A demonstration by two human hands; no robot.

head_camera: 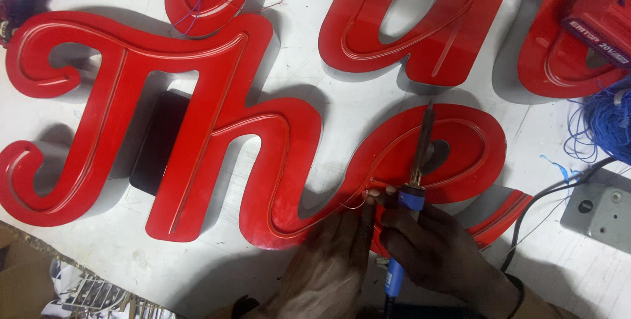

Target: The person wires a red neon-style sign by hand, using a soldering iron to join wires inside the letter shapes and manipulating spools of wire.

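- The soldering iron sits in the lower centre-right of the frame, its long axis running nearly upright in the picture with a slight lean to the right; the blue handle is at the bottom and the dark metal shaft points up toward the upper right, its tip over the loop of the red script sign letters.
- The right hand, lower right of centre, is closed around the blue handle, fingers wrapped over it.
- The left hand, lower centre, is mostly closed, fingertips pressed on the letter's face just left of the iron, pinching a thin wire that curls out to the left.
- The red letters lie flat on a white table, spreading from the left edge to right of centre, with more red letters along the top.
- A bundle of blue wire lies at the right edge, above a grey socket box.
- A red power-tool battery sits in the upper right corner.
- A black block shows between the strokes on the left.
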